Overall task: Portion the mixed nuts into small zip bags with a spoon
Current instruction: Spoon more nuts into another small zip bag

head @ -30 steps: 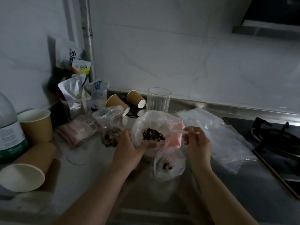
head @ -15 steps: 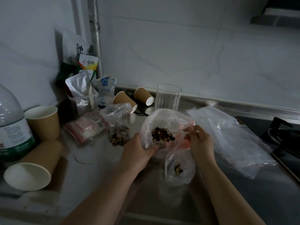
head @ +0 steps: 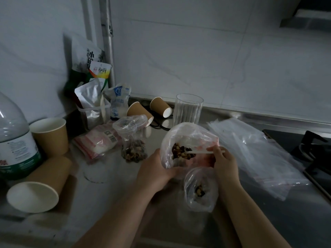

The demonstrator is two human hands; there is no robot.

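Nearest, a small crinkled zip bag [head: 200,190] with a few dark nuts stands just below the big clear nut bag [head: 188,140], the landmark here. The left hand [head: 155,174] curls its fingers round that bag's soft left side, while the right hand [head: 223,161] pinches a thin white spoon [head: 206,152] dipped into its lumpy nuts. Beyond it, on the dull grey surface [head: 107,203], stand a ribbed glass [head: 188,110] and smooth paper cups [head: 161,106] against marbled wall tiles.
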